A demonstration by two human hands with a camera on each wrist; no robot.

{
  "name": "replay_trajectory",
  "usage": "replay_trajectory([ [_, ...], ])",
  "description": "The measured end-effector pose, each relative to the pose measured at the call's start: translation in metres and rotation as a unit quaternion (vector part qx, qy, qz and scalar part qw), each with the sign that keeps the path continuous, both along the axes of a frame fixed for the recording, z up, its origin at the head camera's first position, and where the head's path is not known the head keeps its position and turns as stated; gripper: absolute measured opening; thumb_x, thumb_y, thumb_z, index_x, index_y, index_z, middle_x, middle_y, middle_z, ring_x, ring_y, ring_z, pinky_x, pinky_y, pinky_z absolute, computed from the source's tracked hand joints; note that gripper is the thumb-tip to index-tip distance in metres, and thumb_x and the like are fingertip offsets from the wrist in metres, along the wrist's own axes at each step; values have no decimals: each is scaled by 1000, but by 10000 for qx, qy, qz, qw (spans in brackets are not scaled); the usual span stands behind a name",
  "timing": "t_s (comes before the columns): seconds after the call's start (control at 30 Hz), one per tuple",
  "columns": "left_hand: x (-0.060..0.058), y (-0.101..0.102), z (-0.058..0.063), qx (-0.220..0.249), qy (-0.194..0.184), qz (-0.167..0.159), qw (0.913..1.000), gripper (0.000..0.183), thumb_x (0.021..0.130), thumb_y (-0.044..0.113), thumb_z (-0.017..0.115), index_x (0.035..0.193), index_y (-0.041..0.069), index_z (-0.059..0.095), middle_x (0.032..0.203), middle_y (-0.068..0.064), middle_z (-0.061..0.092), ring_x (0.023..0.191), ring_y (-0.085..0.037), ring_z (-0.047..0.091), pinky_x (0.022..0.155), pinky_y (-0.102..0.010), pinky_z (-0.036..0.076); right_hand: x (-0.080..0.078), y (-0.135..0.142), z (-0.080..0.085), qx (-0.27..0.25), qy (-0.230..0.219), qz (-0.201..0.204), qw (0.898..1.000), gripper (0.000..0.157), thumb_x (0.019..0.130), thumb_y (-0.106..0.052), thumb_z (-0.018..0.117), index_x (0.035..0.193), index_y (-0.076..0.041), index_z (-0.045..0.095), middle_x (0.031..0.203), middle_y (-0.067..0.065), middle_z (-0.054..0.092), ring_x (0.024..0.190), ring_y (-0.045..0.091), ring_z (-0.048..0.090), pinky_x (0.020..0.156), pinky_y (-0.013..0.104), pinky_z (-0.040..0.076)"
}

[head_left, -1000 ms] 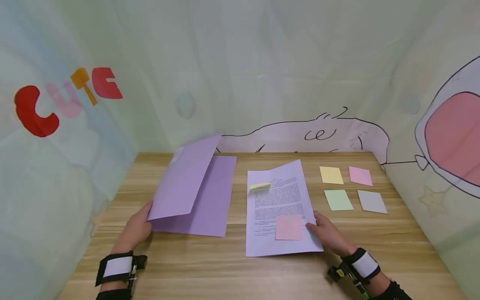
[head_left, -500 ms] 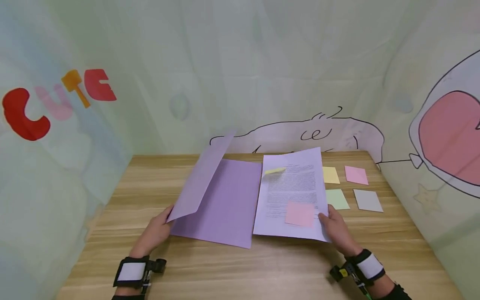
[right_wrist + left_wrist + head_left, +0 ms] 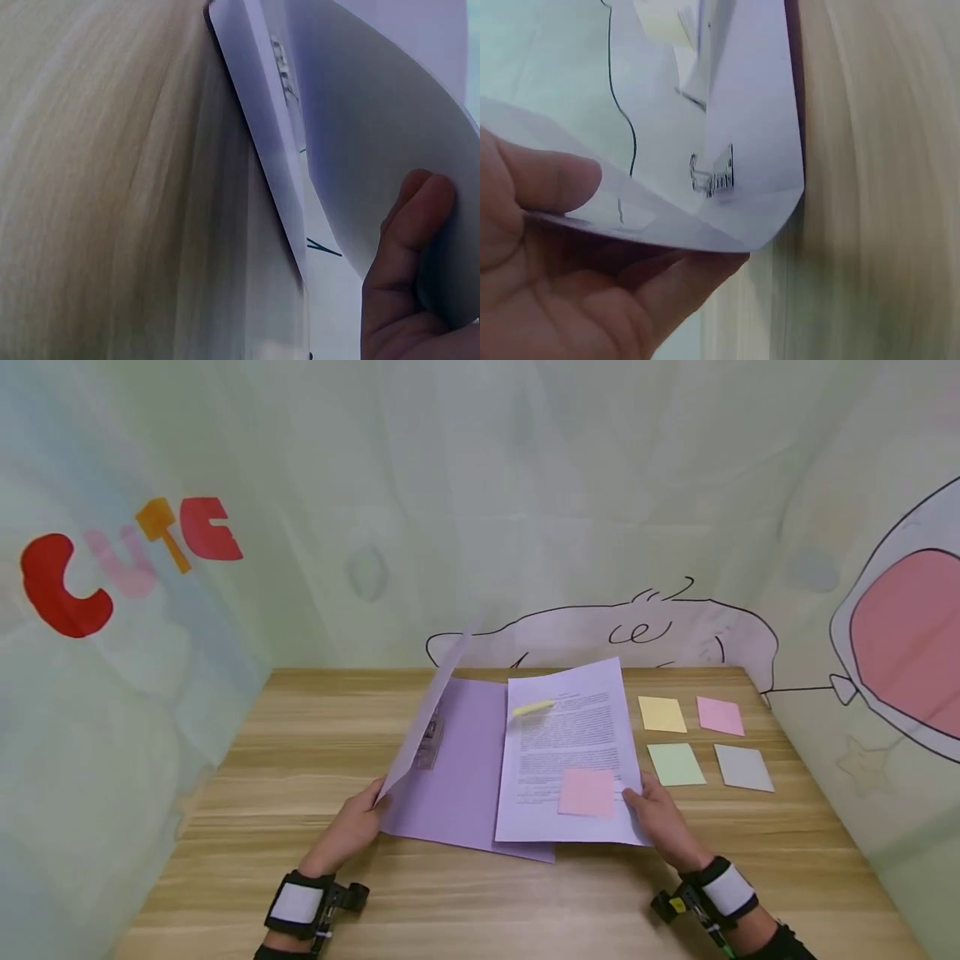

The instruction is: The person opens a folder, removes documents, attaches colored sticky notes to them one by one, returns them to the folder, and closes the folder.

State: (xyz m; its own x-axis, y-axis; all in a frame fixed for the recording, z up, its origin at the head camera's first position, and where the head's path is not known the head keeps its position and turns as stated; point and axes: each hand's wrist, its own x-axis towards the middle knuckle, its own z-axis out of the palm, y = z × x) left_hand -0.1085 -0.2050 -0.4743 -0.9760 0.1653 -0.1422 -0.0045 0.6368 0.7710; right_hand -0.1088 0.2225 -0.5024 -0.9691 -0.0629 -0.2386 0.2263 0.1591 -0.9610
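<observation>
A purple folder [image 3: 457, 814] lies on the table with its front cover lifted nearly upright. My left hand [image 3: 345, 835] pinches the cover's near edge, thumb on the inner face in the left wrist view. Inside, a clip [image 3: 431, 739] shows beside the cover; the left wrist view gives it as a small clip [image 3: 712, 174] near the corner. My right hand [image 3: 667, 827] holds printed paper [image 3: 558, 739] by its right edge. The paper bears a pink sticky note [image 3: 587, 792] and a yellow strip [image 3: 534, 707]. Its left part overlaps the folder's right side, raised above it in the right wrist view.
To the right lie a yellow note [image 3: 662, 714], a pink note [image 3: 721, 717], a green note [image 3: 677, 764] and a grey note [image 3: 744, 768] on the wooden table [image 3: 525, 918]. Printed cloth walls [image 3: 525, 527] stand behind and at both sides.
The folder has moved right, and its cover has tipped up from slanted to nearly upright. My right hand has lifted the paper, which now overlaps the folder's right side.
</observation>
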Motion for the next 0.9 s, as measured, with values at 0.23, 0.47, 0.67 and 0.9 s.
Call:
replay_trajectory([
  [0.23,2,23,-12,196,-77,91,9997,39,98,9,47,134,-6,47,126,-25,55,114,-33,53,94,-49,42,-1,-9,-5,-192,-40,-27,9998,41,100,-3,31,139,9,28,115,25,58,81,22,64,66,33,51],
  [0.47,9,38,-21,138,259,270,9992,26,97,10,51,116,-5,61,94,-12,66,81,-17,57,72,-35,47,-4,-15,-10,-277,-177,120,9994,41,101,-4,31,141,3,29,114,22,60,82,25,64,66,35,52],
  [0.67,13,48,-22,335,-23,630,9974,25,95,18,53,96,-5,60,79,-7,61,69,-15,54,63,-30,45,-11,-20,-11,-176,-83,262,9995,42,101,-5,33,142,3,29,120,22,57,85,24,62,68,34,49],
  [0.9,21,54,-22,1150,-844,1053,9841,35,93,19,54,104,-14,57,89,-16,66,75,-22,66,70,-32,52,-13,-22,-11,-271,-32,255,9993,44,100,-3,32,144,2,27,123,24,55,87,24,62,69,35,50],
])
